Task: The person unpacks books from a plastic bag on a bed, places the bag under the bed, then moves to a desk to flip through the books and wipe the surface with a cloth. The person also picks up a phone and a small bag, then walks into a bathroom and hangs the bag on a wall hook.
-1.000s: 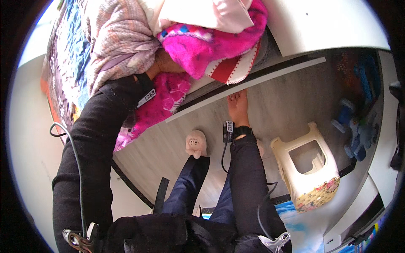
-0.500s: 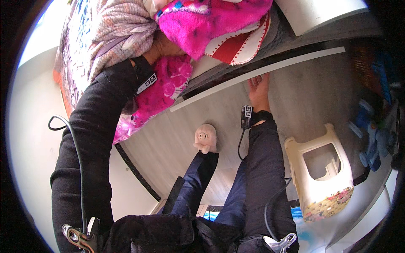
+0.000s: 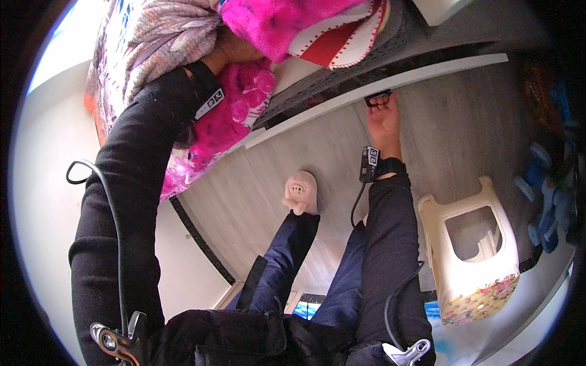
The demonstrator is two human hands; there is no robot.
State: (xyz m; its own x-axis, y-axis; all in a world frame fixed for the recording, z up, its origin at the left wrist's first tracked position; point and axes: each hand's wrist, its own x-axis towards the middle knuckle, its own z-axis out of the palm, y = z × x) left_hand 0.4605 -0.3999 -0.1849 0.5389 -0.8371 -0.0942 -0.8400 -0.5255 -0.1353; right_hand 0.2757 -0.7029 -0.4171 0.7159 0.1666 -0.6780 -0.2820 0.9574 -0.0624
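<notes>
My left hand (image 3: 237, 51) reaches into the bedding at the upper left, beneath a bright pink fleece blanket (image 3: 262, 27) and beside a grey-brown patterned cover (image 3: 162, 36). Folds hide its fingers. My right hand (image 3: 384, 125) is low over the floor by the long white edge strip (image 3: 342, 108) of the bed base. Its fingers are curled on a small black object (image 3: 373, 99), too little of which shows to tell its kind. A red and white piece of fabric with dotted trim (image 3: 334, 43) hangs beside the pink blanket.
A cream plastic stool (image 3: 436, 235) with a floral top lies tipped over at the right. Behind it, blue items (image 3: 543, 195) lie at the floor's far right. My foot in a pink plush slipper (image 3: 301, 188) rests on the grey wood floor (image 3: 244, 195).
My right hand has drawn out from the white strip and a black object now shows at its fingers. My left hand stays in the bedding. The view has shifted slightly.
</notes>
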